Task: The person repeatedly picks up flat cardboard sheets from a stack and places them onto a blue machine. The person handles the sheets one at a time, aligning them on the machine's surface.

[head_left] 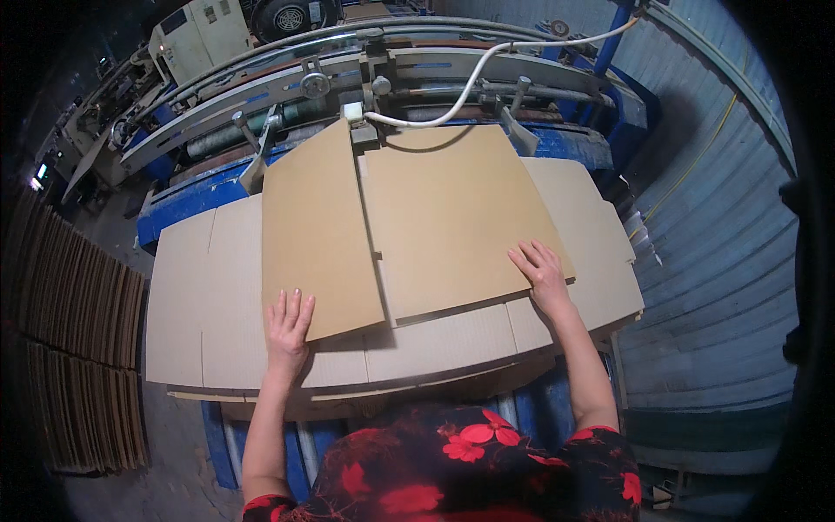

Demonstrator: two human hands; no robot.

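A brown cardboard sheet, folded into two panels, lies on paler cardboard. Its narrower left panel point(317, 235) sits tilted over the gap, its far tip pointed at the machine. The wider right panel point(457, 217) lies beside it. My left hand point(289, 331) rests on the near left corner of the left panel, fingers stretched out and lying flat. Over the near right corner of the right panel, my right hand point(541, 277) has its fingers extended on the surface. Beneath both is a wide stack of pale cardboard sheets point(191, 313), slit along its near edge.
Beyond the stack stands a blue machine point(196, 204) with rollers, metal guide arms point(515, 129) and a white cable point(470, 83). Tall stacks of cardboard point(78, 304) line the left. A corrugated metal wall point(713, 261) rises at right. Blue rails point(222, 444) show under the stack.
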